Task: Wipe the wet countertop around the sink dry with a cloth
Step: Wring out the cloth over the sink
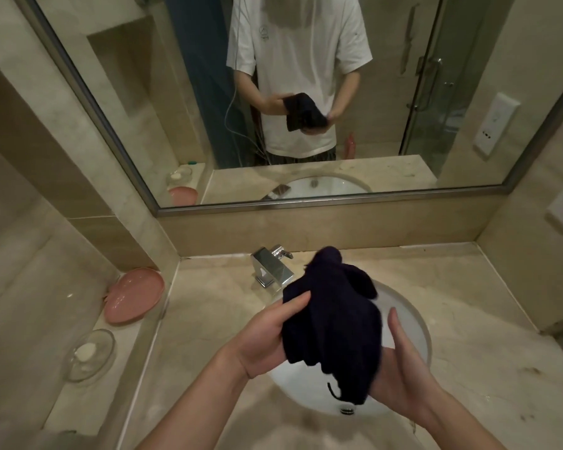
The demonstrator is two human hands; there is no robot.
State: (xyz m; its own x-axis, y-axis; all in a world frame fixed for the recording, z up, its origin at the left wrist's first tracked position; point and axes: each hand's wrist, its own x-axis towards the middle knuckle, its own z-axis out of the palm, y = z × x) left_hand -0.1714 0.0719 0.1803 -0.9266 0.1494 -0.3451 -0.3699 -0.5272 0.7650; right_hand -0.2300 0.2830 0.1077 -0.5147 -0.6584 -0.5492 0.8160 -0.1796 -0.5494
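You hold the dark cloth [332, 319] up over the white sink [410, 323] with both hands. Your left hand [267, 339] grips its side with curled fingers [294, 303]. Your right hand [400, 368] cups it from below. A shiny tap [272, 266] stands behind the cloth. On the left ledge sit a pink dish [134, 295] and a clear dish [91, 354] with white soap [85, 351] inside. The tan surface [208, 306] runs around the sink.

Free room and obstacles, taken from the round white sink basin [407, 323]. The beige marble countertop [452, 287] right of the basin is bare up to the side wall. Left of the basin a bare strip runs to a raised ledge. Behind the basin's left rim stands the square chrome faucet [272, 267]. On the ledge rest a pink oval dish [134, 295] and a clear glass soap dish [90, 354].
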